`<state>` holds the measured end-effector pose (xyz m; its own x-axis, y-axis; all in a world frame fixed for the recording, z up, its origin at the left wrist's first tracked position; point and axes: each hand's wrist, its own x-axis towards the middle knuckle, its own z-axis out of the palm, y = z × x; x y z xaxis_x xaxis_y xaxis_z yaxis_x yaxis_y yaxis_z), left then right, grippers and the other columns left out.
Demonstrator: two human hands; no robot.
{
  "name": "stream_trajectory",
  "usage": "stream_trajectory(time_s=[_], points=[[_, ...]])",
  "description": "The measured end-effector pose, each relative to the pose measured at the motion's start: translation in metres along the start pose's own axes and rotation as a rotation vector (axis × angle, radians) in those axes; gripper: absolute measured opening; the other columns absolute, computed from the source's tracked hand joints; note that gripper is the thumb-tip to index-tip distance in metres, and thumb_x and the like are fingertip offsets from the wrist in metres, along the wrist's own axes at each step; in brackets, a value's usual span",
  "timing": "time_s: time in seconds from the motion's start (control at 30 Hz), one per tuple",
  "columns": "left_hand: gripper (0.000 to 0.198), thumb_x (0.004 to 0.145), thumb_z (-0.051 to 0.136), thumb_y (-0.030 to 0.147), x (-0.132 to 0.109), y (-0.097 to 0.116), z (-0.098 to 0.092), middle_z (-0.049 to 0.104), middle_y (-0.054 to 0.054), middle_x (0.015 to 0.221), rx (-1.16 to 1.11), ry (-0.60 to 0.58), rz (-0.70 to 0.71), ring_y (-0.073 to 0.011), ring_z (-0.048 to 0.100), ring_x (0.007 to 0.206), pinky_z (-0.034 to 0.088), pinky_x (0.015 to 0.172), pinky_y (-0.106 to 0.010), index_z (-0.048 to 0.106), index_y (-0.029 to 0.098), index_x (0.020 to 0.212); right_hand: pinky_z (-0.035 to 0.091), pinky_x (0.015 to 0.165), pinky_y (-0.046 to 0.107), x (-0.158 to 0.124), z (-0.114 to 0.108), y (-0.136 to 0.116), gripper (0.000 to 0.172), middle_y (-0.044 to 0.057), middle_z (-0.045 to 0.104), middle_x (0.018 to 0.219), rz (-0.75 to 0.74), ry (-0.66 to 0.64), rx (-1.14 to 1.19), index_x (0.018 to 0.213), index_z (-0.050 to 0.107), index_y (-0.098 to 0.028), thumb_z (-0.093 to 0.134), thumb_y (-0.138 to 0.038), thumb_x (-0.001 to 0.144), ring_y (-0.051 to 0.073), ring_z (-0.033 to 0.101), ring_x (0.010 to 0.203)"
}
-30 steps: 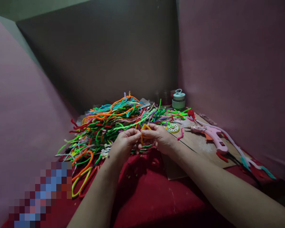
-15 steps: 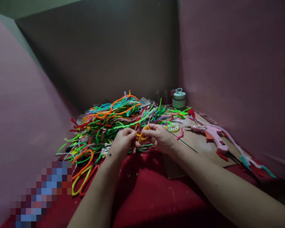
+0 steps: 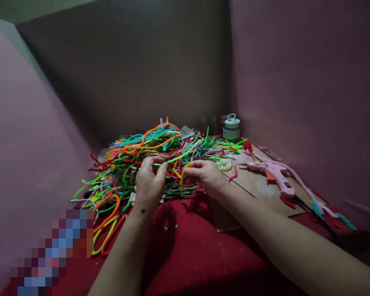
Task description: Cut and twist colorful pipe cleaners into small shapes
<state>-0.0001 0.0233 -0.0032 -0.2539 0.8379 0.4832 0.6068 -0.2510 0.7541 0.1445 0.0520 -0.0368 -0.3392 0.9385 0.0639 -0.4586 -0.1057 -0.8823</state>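
Observation:
My right hand (image 3: 205,174) pinches a bent yellow-orange pipe cleaner (image 3: 182,176) between thumb and fingers, in front of the pile. The piece is folded or looped, and part of it is hidden by the fingers. To the left, my left hand (image 3: 150,179) is apart from that piece, its thumb and fingers spread with nothing seen between them. Behind both hands rises a large heap of pipe cleaners (image 3: 132,144) in green, orange, red, blue and pink.
A pink glue gun (image 3: 279,174) lies on a brown board (image 3: 265,197) at right, its cord running toward the table's edge. Near it are a white-and-yellow disc (image 3: 225,165) and a thin dark stick (image 3: 242,187). A mint container (image 3: 231,128) stands behind. Red cloth (image 3: 185,246) covers the table.
My left hand has let go of the yellow-orange pipe cleaner and moved left and slightly up, its fingers spreading. My right hand keeps its pinch in nearly the same place.

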Motion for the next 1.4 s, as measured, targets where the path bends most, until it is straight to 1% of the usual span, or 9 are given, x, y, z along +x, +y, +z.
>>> stream_trajectory(time_s=[0.03, 0.13, 0.23, 0.53, 0.73, 0.9, 1.13, 1.3, 1.4], points=[[0.02, 0.071, 0.056, 0.031, -0.003, 0.003, 0.0, 0.056, 0.002, 0.063, -0.042, -0.067, 0.017, -0.0072, 0.045, 0.047, 0.034, 0.044, -0.018, 0.058, 0.017, 0.085, 0.044, 0.048, 0.024, 0.0, 0.0, 0.0, 0.023, 0.0, 0.061, 0.056, -0.006, 0.004, -0.003, 0.065, 0.061, -0.011, 0.073, -0.026, 0.053, 0.009, 0.052, 0.044], [0.025, 0.074, 0.055, 0.033, -0.01, 0.009, 0.005, 0.057, 0.002, 0.064, -0.162, -0.393, -0.002, -0.0089, 0.049, 0.051, 0.037, 0.046, -0.019, 0.058, 0.016, 0.093, 0.041, 0.047, 0.022, 0.001, -0.002, 0.002, 0.02, -0.002, 0.058, 0.054, -0.045, -0.012, 0.013, 0.063, 0.06, -0.012, 0.072, -0.026, 0.055, 0.008, 0.051, 0.044], [0.026, 0.075, 0.055, 0.034, -0.013, 0.007, 0.012, 0.06, 0.0, 0.07, -0.135, -0.52, 0.001, -0.0105, 0.053, 0.057, 0.041, 0.052, -0.02, 0.058, 0.016, 0.093, 0.034, 0.041, 0.02, 0.003, -0.004, 0.004, 0.02, -0.004, 0.052, 0.047, -0.064, -0.019, 0.039, 0.058, 0.057, -0.013, 0.07, -0.028, 0.059, 0.006, 0.045, 0.04], [0.02, 0.075, 0.056, 0.035, -0.013, 0.01, 0.013, 0.05, 0.005, 0.06, -0.077, -0.501, -0.011, -0.0068, 0.039, 0.052, 0.032, 0.049, -0.018, 0.058, 0.015, 0.075, 0.034, 0.037, 0.021, 0.004, -0.005, 0.001, 0.02, -0.003, 0.054, 0.047, -0.062, 0.053, 0.158, 0.06, 0.056, -0.014, 0.07, -0.028, 0.057, 0.007, 0.044, 0.037], [0.021, 0.076, 0.054, 0.036, -0.014, 0.01, 0.013, 0.049, 0.004, 0.063, -0.047, -0.514, 0.048, -0.008, 0.04, 0.057, 0.034, 0.054, -0.018, 0.059, 0.015, 0.077, 0.024, 0.034, 0.02, 0.002, -0.004, -0.001, 0.02, -0.006, 0.046, 0.04, -0.09, 0.034, 0.194, 0.055, 0.053, -0.015, 0.069, -0.025, 0.057, 0.005, 0.035, 0.033], [0.022, 0.077, 0.053, 0.036, -0.014, 0.012, 0.013, 0.047, 0.004, 0.062, -0.057, -0.519, 0.069, -0.0076, 0.038, 0.056, 0.031, 0.051, -0.018, 0.06, 0.015, 0.076, 0.02, 0.035, 0.02, 0.003, -0.002, -0.001, 0.022, -0.007, 0.041, 0.037, -0.027, 0.042, 0.277, 0.05, 0.049, -0.016, 0.069, -0.023, 0.056, 0.004, 0.032, 0.033], [0.022, 0.075, 0.054, 0.034, -0.012, 0.013, 0.01, 0.043, 0.005, 0.055, -0.096, -0.477, -0.011, -0.0064, 0.034, 0.05, 0.027, 0.046, -0.018, 0.058, 0.014, 0.067, 0.031, 0.039, 0.02, 0.004, -0.005, -0.001, 0.02, -0.004, 0.052, 0.045, -0.045, -0.065, 0.177, 0.059, 0.056, -0.013, 0.071, -0.026, 0.056, 0.006, 0.042, 0.038], [0.024, 0.073, 0.056, 0.035, -0.011, 0.011, 0.009, 0.041, 0.006, 0.051, -0.018, -0.501, -0.037, -0.006, 0.032, 0.047, 0.025, 0.044, -0.018, 0.053, 0.014, 0.062, 0.032, 0.04, 0.02, 0.004, -0.005, 0.0, 0.024, -0.004, 0.054, 0.045, -0.044, 0.051, 0.099, 0.058, 0.054, -0.013, 0.074, -0.024, 0.05, 0.006, 0.044, 0.038], [0.024, 0.071, 0.057, 0.034, -0.011, 0.011, 0.01, 0.04, 0.007, 0.052, 0.013, -0.499, -0.016, -0.0056, 0.031, 0.047, 0.024, 0.044, -0.019, 0.05, 0.015, 0.059, 0.032, 0.039, 0.02, 0.003, -0.004, -0.001, 0.023, -0.003, 0.056, 0.046, -0.091, 0.06, 0.078, 0.058, 0.054, -0.013, 0.074, -0.022, 0.05, 0.006, 0.045, 0.038]])
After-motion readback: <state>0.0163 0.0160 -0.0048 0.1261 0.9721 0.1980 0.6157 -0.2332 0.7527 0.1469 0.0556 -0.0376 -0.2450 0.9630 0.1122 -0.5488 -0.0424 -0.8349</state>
